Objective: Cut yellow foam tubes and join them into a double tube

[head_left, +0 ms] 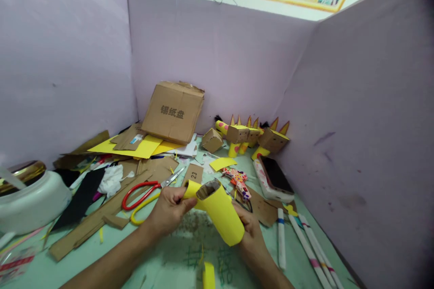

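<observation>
A large tube wrapped in yellow paper (222, 216) is held tilted over the table, its hollow cardboard end facing up and away. My right hand (249, 230) grips it from the right, with the fingers mostly behind it. On the left, my left hand (171, 210) pinches a smaller curved yellow piece (192, 188) against the tube's side; whether the two are joined I cannot tell. Scissors with red and yellow handles (144, 194) lie open just left of my left hand. Beyond my right hand is a glue gun with a colourful pattern (240, 183).
Finished yellow-and-cardboard giraffe-like figures (237, 134) stand at the back right. A cardboard box (174, 110) leans on the rear purple partition (217, 54). A phone (276, 174), white markers (281, 239), cardboard scraps (84, 221) and a white pot-like container (34, 203) surround the work spot.
</observation>
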{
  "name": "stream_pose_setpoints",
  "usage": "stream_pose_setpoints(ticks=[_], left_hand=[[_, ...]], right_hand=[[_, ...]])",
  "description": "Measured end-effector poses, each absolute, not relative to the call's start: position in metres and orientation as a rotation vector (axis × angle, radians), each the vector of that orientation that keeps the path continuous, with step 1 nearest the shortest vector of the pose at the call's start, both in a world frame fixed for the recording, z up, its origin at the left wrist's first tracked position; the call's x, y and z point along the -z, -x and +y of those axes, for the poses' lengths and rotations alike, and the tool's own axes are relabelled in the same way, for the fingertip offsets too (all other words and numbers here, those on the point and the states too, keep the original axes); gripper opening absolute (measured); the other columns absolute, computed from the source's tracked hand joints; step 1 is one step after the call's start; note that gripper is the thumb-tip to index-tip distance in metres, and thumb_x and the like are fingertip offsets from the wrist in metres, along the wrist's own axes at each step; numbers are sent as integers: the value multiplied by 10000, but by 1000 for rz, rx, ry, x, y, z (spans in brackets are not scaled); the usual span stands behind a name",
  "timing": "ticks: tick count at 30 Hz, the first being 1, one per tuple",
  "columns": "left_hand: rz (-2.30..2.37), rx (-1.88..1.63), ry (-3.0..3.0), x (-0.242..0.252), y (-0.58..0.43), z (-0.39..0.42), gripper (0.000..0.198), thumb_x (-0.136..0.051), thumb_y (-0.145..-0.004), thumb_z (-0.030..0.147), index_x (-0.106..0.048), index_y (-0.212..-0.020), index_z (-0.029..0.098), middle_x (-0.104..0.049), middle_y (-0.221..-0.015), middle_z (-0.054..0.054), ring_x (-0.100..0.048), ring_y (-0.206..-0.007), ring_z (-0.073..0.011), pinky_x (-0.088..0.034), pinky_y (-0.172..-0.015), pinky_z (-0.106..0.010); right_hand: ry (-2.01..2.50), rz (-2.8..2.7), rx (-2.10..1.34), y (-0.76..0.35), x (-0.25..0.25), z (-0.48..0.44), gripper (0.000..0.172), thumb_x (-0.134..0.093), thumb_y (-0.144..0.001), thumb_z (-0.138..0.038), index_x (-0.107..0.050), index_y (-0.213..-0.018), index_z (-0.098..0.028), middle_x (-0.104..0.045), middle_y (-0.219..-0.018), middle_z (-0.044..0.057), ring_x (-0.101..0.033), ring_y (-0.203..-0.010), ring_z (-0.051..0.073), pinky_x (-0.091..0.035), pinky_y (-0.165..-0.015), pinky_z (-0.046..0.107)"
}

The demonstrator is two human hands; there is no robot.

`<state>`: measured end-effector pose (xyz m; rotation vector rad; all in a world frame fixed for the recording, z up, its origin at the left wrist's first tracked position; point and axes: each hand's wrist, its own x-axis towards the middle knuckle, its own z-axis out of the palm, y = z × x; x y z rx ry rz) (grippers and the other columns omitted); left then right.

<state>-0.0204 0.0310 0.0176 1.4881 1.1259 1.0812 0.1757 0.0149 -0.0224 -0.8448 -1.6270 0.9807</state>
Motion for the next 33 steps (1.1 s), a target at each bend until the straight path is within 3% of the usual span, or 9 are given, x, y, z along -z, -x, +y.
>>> stream_pose_setpoints(ticks=[3, 7, 13, 18, 20, 23, 25, 28, 33], left_hand=[[1199, -1085, -1647, -23, 29, 33, 340, -605, -648, 346, -427, -422, 166, -307, -480, 56, -287, -505, -89, -212, -471, -228], [1544, -1132, -2025, -26, 48, 43, 203, -545, -735, 301, -567, -583, 169, -482, -533, 38, -419, -527, -125, -303, -517, -247], [1575, -1248, -2395, -16, 59, 48, 233, -564, -745, 224, -575, -965, 148, -659, -965, -98, -594, -814, -228, -448, -706, -336], [1243, -1549, -2080, -10, 33, 25, 371, -583, -779, 242, -480, -1129, 176, -640, -941, -73, -555, -582, -127, -480, -579, -266], [1004, -1464, -1866, -9, 20, 13, 545, -618, -759, 305, -374, -1234, 200, -588, -1117, -102, -610, -819, -177, -509, -708, -285], [1009, -1464, -1874, -8, 10, 2, 604, -676, -701, 319, -391, -1225, 222, -474, -1279, -101, -470, -1154, -250, -400, -948, -348], [1173, -1563, -1949, -9, 9, 0, 429, -669, -697, 296, -502, -1083, 208, -494, -1229, -96, -477, -1117, -252, -396, -922, -349], [1310, -1507, -1835, -13, 11, 3, 255, -614, -723, 330, -576, -920, 173, -601, -882, -60, -556, -715, -172, -446, -605, -268], [1119, -904, -1372, -20, 13, 12, 311, -622, -657, 456, -595, -689, 148, -461, -412, 54, -392, -349, -73, -261, -333, -177]], right_hand=[[828, -1668, -1055, -181, 23, 20, 228, -585, -749, -209, -733, -922, -208, -692, -793, 34, -592, -714, 195, -461, -644, 275], [899, -1562, -1106, -189, 27, 27, 212, -624, -712, -183, -742, -885, -224, -709, -750, 10, -620, -704, 188, -471, -626, 256], [981, -1211, -1269, -186, 37, 31, 132, -720, -624, -287, -723, -669, -163, -629, -473, 3, -535, -416, 133, -424, -419, 228], [984, -1174, -1308, -173, 38, 26, 218, -696, -631, -369, -714, -670, -156, -651, -527, 40, -559, -414, 148, -442, -397, 239], [996, -1204, -1320, -167, 36, 21, 188, -703, -627, -333, -711, -636, -145, -638, -487, 38, -548, -402, 147, -438, -388, 236], [1036, -1367, -1111, -164, 32, 17, 97, -684, -625, -231, -724, -643, -145, -663, -500, 28, -569, -429, 155, -446, -409, 232], [1047, -1458, -928, -169, 30, 16, 133, -636, -637, -188, -740, -717, -165, -711, -596, 28, -631, -527, 186, -484, -479, 247], [987, -1585, -572, -183, 32, 19, 258, -598, -616, -117, -741, -818, -188, -749, -735, 36, -684, -660, 221, -520, -585, 276], [795, -1892, 58, -201, 28, 23, 329, -551, -698, -27, -696, -953, -176, -741, -777, 63, -677, -690, 192, -518, -622, 288]])
